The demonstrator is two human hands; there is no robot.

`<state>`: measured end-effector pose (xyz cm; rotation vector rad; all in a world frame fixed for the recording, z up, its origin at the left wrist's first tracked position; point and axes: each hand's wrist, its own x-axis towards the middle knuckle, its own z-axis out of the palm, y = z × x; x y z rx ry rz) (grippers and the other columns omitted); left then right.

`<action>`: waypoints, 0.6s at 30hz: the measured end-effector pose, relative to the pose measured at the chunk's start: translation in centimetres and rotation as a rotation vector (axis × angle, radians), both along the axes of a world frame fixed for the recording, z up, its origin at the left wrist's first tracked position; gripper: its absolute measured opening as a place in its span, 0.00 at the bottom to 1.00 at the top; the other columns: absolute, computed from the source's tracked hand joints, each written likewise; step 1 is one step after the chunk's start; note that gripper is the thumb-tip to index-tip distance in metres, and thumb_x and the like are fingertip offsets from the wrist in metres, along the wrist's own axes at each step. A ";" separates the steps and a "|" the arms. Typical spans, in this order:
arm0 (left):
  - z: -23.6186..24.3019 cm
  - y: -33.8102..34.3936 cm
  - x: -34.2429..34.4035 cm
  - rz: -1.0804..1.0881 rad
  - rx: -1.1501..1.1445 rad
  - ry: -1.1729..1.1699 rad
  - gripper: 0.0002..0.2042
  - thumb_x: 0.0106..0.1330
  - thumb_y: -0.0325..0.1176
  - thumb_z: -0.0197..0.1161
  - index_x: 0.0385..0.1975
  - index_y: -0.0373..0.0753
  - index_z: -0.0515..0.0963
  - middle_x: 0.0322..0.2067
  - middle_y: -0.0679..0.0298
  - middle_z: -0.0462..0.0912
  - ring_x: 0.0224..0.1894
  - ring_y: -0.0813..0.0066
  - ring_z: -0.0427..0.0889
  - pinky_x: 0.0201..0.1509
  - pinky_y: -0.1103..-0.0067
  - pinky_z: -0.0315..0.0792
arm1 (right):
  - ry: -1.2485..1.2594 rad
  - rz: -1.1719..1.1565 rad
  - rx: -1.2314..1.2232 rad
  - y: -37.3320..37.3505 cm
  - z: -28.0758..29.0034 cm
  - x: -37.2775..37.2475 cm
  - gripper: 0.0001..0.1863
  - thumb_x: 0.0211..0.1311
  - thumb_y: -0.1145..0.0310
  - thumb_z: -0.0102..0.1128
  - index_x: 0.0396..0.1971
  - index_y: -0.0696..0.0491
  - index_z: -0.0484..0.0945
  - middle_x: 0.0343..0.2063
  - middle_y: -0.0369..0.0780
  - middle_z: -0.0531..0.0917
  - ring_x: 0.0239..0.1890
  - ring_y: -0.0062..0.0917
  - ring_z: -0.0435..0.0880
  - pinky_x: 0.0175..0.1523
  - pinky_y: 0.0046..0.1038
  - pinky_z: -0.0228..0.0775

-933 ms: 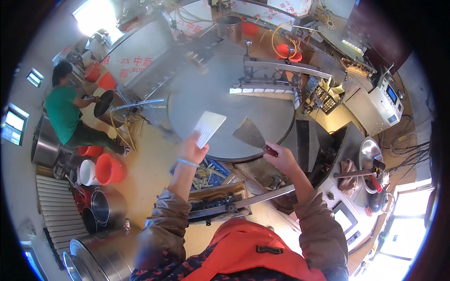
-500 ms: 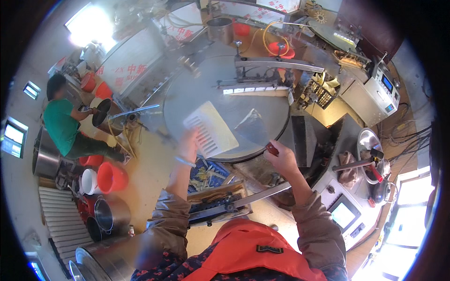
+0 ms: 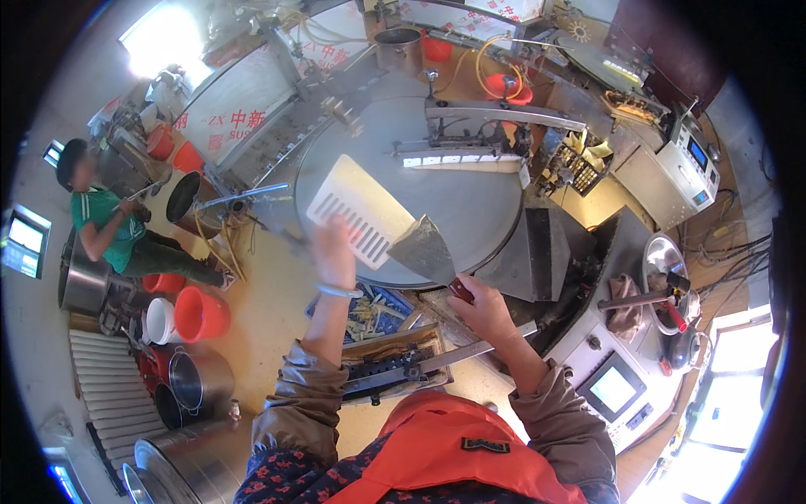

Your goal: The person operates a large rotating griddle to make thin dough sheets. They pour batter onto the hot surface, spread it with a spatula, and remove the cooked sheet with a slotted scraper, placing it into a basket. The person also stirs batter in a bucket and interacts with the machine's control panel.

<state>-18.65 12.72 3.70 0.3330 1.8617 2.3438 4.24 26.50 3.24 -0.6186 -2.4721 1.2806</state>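
Observation:
My left hand [image 3: 334, 252], a little blurred, grips the slotted edge of a flat white plate [image 3: 363, 189] and holds it tilted over the large round grey griddle-like disc [image 3: 495, 202]. Closed around a red-brown handle, my right hand [image 3: 485, 309] holds a scraper [image 3: 424, 252] with a wide, triangular, dirty metal blade. That blade lies over or against the plate's lower right corner; contact is hard to make out. A white segmented bar [image 3: 462, 161] on a metal arm spans the disc behind them.
Below the disc, a blue crate [image 3: 374, 312] holds pale scraps. A control panel with a screen [image 3: 611, 388] stands at right, near a metal bowl [image 3: 663, 256] and a hammer [image 3: 638, 299]. At left, a person in green [image 3: 107, 225] works by pots and red buckets [image 3: 201, 314].
My right hand has moved left and the scraper blade has come to the plate. My left hand has shifted the plate slightly up and left. The person in green has turned and straightened.

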 end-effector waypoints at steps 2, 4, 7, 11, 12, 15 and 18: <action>0.5 -0.3 0.4 -0.059 -0.051 -0.035 0.17 0.68 0.39 0.54 0.48 0.31 0.69 0.40 0.60 0.76 0.40 0.76 0.76 0.45 0.79 0.72 | 0.006 0.004 -0.049 -0.2 0.5 -0.2 0.21 0.52 0.66 0.60 0.46 0.59 0.73 0.29 0.49 0.80 0.30 0.37 0.81 0.38 0.31 0.71; 0.6 -0.4 1.0 -0.104 -0.078 -0.046 0.17 0.68 0.38 0.53 0.49 0.30 0.68 0.41 0.59 0.75 0.40 0.75 0.77 0.43 0.78 0.74 | -0.070 0.013 -0.215 -0.1 1.1 -0.2 0.17 0.53 0.66 0.59 0.42 0.58 0.73 0.27 0.48 0.79 0.30 0.41 0.79 0.38 0.33 0.71; 0.2 -0.3 1.8 -0.159 -0.052 -0.016 0.18 0.67 0.36 0.54 0.50 0.30 0.66 0.42 0.58 0.74 0.40 0.73 0.77 0.41 0.77 0.77 | -0.138 0.039 -0.248 0.3 1.7 -0.7 0.15 0.53 0.67 0.58 0.38 0.59 0.73 0.27 0.48 0.79 0.30 0.39 0.79 0.38 0.31 0.70; -0.5 -0.3 1.7 -0.237 -0.106 0.018 0.18 0.68 0.37 0.54 0.51 0.30 0.66 0.42 0.59 0.74 0.40 0.75 0.77 0.42 0.78 0.76 | -0.126 0.016 -0.335 0.4 1.4 -1.4 0.15 0.53 0.67 0.58 0.37 0.60 0.73 0.26 0.47 0.78 0.30 0.33 0.79 0.39 0.30 0.69; -0.7 -0.1 1.8 -0.250 -0.133 0.004 0.18 0.68 0.38 0.54 0.50 0.31 0.67 0.40 0.60 0.76 0.40 0.77 0.76 0.43 0.79 0.75 | -0.128 0.014 -0.358 0.5 1.2 -1.7 0.15 0.54 0.66 0.58 0.37 0.60 0.73 0.25 0.46 0.78 0.30 0.31 0.79 0.39 0.29 0.69; -1.6 0.4 3.3 -0.276 -0.124 -0.041 0.16 0.69 0.38 0.54 0.48 0.32 0.69 0.38 0.63 0.77 0.38 0.80 0.76 0.43 0.80 0.74 | -0.008 -0.010 -0.376 0.7 1.0 -3.1 0.14 0.56 0.66 0.59 0.37 0.59 0.74 0.21 0.37 0.75 0.21 0.19 0.73 0.27 0.23 0.67; -2.5 0.7 4.8 -0.321 -0.174 -0.023 0.15 0.69 0.39 0.53 0.46 0.31 0.69 0.36 0.65 0.76 0.36 0.81 0.75 0.41 0.80 0.74 | -0.066 -0.021 -0.419 1.6 1.6 -4.4 0.13 0.56 0.66 0.60 0.36 0.59 0.74 0.20 0.33 0.73 0.17 0.13 0.70 0.21 0.19 0.65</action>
